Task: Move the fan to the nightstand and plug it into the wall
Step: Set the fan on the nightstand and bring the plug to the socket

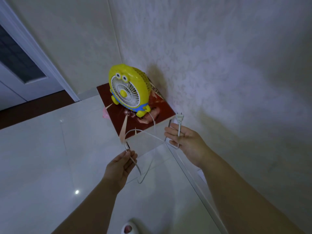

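Observation:
A yellow cartoon fan (125, 92) with a white grille and blue trim stands upright on the small nightstand (118, 122), whose top is dark red, in the corner of the room. Its white cord (145, 168) runs off the front edge and loops down in front of the nightstand. My right hand (186, 143) holds the cord just below the white two-pin plug (179, 118), pins pointing up beside the wall. My left hand (120, 168) pinches a loop of the cord lower and to the left. No wall socket is in view.
Pale patterned walls (219, 65) meet behind the fan. A white door with a dark glass panel (18, 65) is at the left. The floor is glossy light tile (42, 157). A pink object (105, 114) peeks out left of the nightstand. A slippered foot (129, 228) shows at the bottom.

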`<action>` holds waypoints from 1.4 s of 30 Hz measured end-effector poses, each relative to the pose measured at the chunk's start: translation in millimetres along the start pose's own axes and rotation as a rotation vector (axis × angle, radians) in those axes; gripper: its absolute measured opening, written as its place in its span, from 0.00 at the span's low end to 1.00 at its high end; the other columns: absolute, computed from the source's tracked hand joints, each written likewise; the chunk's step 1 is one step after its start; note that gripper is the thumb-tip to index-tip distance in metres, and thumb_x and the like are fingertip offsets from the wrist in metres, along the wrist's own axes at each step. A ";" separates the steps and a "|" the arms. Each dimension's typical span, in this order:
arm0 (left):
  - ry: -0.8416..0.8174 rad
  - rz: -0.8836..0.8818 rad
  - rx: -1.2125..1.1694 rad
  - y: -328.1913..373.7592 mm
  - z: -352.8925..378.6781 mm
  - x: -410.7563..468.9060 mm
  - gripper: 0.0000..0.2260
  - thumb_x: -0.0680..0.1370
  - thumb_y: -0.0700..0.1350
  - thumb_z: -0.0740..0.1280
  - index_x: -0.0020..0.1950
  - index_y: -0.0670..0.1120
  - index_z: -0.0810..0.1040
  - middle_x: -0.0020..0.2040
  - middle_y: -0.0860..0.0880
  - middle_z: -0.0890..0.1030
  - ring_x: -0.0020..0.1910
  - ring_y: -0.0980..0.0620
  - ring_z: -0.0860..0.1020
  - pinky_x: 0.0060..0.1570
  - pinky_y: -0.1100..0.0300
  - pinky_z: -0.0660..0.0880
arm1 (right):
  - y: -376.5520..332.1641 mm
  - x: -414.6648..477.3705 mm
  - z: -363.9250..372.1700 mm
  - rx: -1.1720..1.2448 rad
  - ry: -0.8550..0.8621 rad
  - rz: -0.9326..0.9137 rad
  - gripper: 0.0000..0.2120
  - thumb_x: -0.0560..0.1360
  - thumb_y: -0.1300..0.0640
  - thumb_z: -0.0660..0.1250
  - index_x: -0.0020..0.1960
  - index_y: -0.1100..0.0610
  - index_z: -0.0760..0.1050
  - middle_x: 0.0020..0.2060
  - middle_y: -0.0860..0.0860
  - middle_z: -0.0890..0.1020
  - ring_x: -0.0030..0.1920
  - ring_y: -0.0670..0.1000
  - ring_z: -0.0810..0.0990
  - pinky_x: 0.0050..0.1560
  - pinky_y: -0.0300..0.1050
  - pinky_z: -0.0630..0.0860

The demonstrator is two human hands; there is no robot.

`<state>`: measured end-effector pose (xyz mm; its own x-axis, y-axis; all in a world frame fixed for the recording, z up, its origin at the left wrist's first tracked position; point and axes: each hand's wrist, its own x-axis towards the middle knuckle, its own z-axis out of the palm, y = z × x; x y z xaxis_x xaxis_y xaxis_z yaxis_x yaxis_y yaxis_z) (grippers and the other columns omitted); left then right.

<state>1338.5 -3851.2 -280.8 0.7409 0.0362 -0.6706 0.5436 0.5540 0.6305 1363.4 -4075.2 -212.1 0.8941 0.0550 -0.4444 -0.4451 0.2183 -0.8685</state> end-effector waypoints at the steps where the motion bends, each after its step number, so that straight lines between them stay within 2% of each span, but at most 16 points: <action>1: 0.005 -0.007 0.002 -10.0 2.0 -2.8 0.05 0.77 0.36 0.61 0.47 0.40 0.77 0.34 0.49 0.86 0.35 0.54 0.84 0.35 0.61 0.82 | 3.9 -5.8 -7.6 -0.001 -0.003 0.008 0.21 0.75 0.72 0.58 0.67 0.62 0.66 0.55 0.54 0.79 0.57 0.52 0.78 0.55 0.39 0.74; 5: 0.032 -0.010 0.001 -57.6 8.2 -15.6 0.05 0.77 0.36 0.62 0.48 0.41 0.78 0.35 0.49 0.86 0.37 0.53 0.84 0.37 0.62 0.82 | 24.5 -28.6 -41.4 -0.010 -0.008 0.029 0.21 0.74 0.71 0.60 0.66 0.62 0.67 0.55 0.54 0.79 0.59 0.53 0.77 0.57 0.41 0.74; 10: 0.087 -0.006 -0.031 -116.2 6.7 -39.6 0.06 0.77 0.35 0.62 0.49 0.41 0.77 0.35 0.49 0.85 0.37 0.54 0.84 0.40 0.61 0.82 | 60.4 -54.6 -78.0 0.040 0.007 0.072 0.19 0.73 0.71 0.61 0.61 0.56 0.70 0.51 0.51 0.81 0.58 0.53 0.78 0.50 0.39 0.75; 14: 0.096 -0.030 -0.047 -149.1 -1.9 -52.8 0.06 0.77 0.35 0.61 0.49 0.40 0.77 0.33 0.49 0.86 0.35 0.54 0.84 0.40 0.61 0.82 | 89.7 -67.1 -96.6 0.067 0.035 0.105 0.20 0.74 0.71 0.61 0.64 0.61 0.69 0.49 0.50 0.82 0.56 0.52 0.79 0.46 0.37 0.76; 18: 0.082 -0.069 -0.031 -168.2 -10.3 -55.1 0.06 0.76 0.35 0.62 0.49 0.41 0.78 0.35 0.49 0.86 0.37 0.53 0.84 0.41 0.60 0.82 | 115.5 -72.1 -106.0 0.109 0.092 0.136 0.19 0.74 0.71 0.61 0.63 0.61 0.70 0.51 0.52 0.82 0.57 0.54 0.79 0.46 0.38 0.76; 22: 0.051 -0.102 0.023 -180.6 -17.3 -46.5 0.06 0.76 0.35 0.63 0.49 0.41 0.78 0.36 0.48 0.86 0.38 0.52 0.84 0.43 0.60 0.82 | 140.7 -70.0 -110.6 0.159 0.129 0.141 0.13 0.74 0.68 0.62 0.55 0.56 0.72 0.53 0.55 0.80 0.56 0.53 0.79 0.49 0.39 0.76; 27: 0.043 -0.113 0.145 -199.8 -32.4 -28.8 0.06 0.75 0.35 0.64 0.49 0.42 0.79 0.40 0.46 0.86 0.43 0.50 0.83 0.42 0.61 0.82 | 185.7 -61.4 -120.7 0.268 0.176 0.161 0.09 0.78 0.60 0.57 0.57 0.56 0.71 0.51 0.52 0.81 0.54 0.50 0.80 0.48 0.42 0.74; 33: 0.050 -0.089 0.340 -231.3 -49.8 13.7 0.07 0.74 0.34 0.66 0.47 0.43 0.80 0.38 0.48 0.86 0.43 0.51 0.83 0.41 0.64 0.81 | 244.5 -35.9 -135.4 0.252 0.199 0.176 0.17 0.80 0.56 0.54 0.65 0.61 0.68 0.56 0.55 0.78 0.57 0.54 0.77 0.50 0.42 0.74; 36: 0.074 -0.046 0.429 -252.2 -61.2 42.5 0.07 0.73 0.34 0.67 0.46 0.44 0.81 0.38 0.47 0.86 0.43 0.49 0.83 0.43 0.63 0.81 | 280.5 -21.8 -145.0 0.233 0.201 0.159 0.17 0.80 0.56 0.53 0.67 0.60 0.67 0.58 0.55 0.77 0.57 0.53 0.77 0.53 0.41 0.74; 39: 0.098 -0.001 0.523 -270.0 -71.3 70.0 0.07 0.72 0.35 0.69 0.45 0.45 0.81 0.39 0.45 0.85 0.45 0.45 0.82 0.49 0.57 0.79 | 312.9 -6.8 -154.3 0.227 0.203 0.161 0.15 0.80 0.56 0.52 0.65 0.56 0.68 0.56 0.52 0.78 0.55 0.49 0.78 0.54 0.41 0.74; 42: 0.090 0.028 0.689 -289.5 -87.9 102.1 0.07 0.71 0.37 0.70 0.43 0.48 0.82 0.33 0.50 0.86 0.44 0.45 0.83 0.54 0.51 0.77 | 348.2 11.1 -163.7 0.240 0.222 0.167 0.11 0.80 0.56 0.53 0.57 0.51 0.72 0.52 0.49 0.80 0.54 0.48 0.79 0.56 0.41 0.74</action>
<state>1222.1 -3934.7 -566.2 0.7388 0.1282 -0.6616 0.6734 -0.1018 0.7323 1210.3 -4158.1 -555.4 0.7656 -0.0979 -0.6358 -0.5366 0.4479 -0.7151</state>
